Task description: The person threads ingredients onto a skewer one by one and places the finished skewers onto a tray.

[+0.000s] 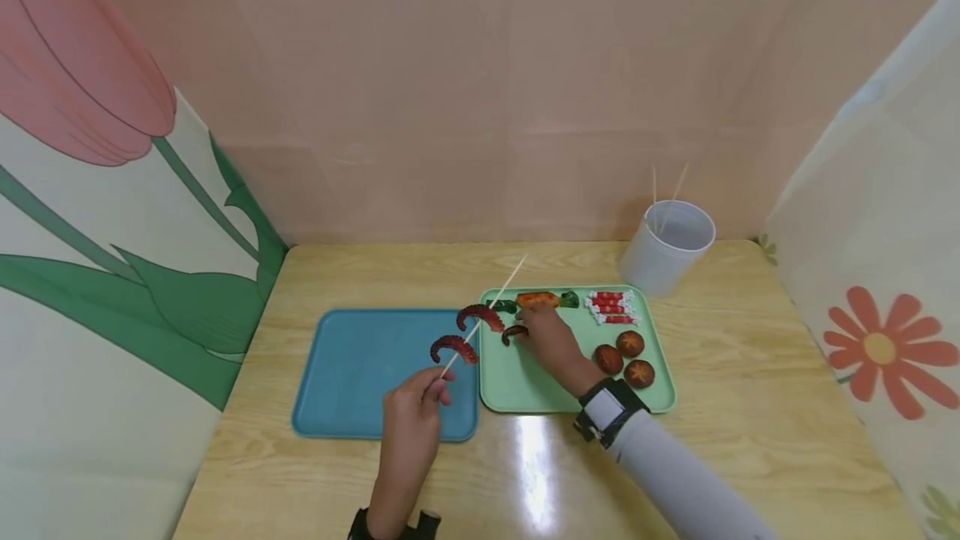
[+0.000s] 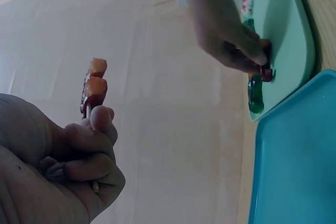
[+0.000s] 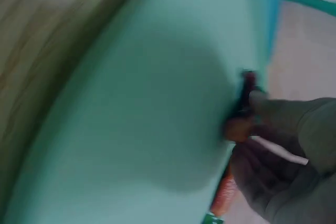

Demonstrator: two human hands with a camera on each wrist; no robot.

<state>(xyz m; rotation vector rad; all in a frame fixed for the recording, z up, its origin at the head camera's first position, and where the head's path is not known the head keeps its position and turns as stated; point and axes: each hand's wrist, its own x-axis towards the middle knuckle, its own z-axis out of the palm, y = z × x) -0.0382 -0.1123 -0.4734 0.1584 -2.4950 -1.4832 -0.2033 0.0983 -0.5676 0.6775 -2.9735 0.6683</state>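
Observation:
My left hand (image 1: pixel 412 419) grips the lower end of a thin wooden skewer (image 1: pixel 515 271), which slants up to the right. Two dark red octopus tentacles (image 1: pixel 480 313) are threaded on it, one above the other; their pale cut ends face the left wrist camera. Over the light green tray (image 1: pixel 525 386), my right hand (image 1: pixel 553 346) pinches a third tentacle (image 1: pixel 512 332) between thumb and fingers. That piece appears blurred in the right wrist view, low against the tray's surface. Just beyond these fingers lies an orange and green carrot-like piece (image 1: pixel 540 298).
Red-and-white crab-stick-like pieces (image 1: pixel 613 307) and three brown mushrooms (image 1: pixel 630 344) lie on the green tray's right side. A blue tray (image 1: pixel 360 373) adjoins it on the left. Behind, a white bucket (image 1: pixel 660 252) holds two skewers, near the back wall.

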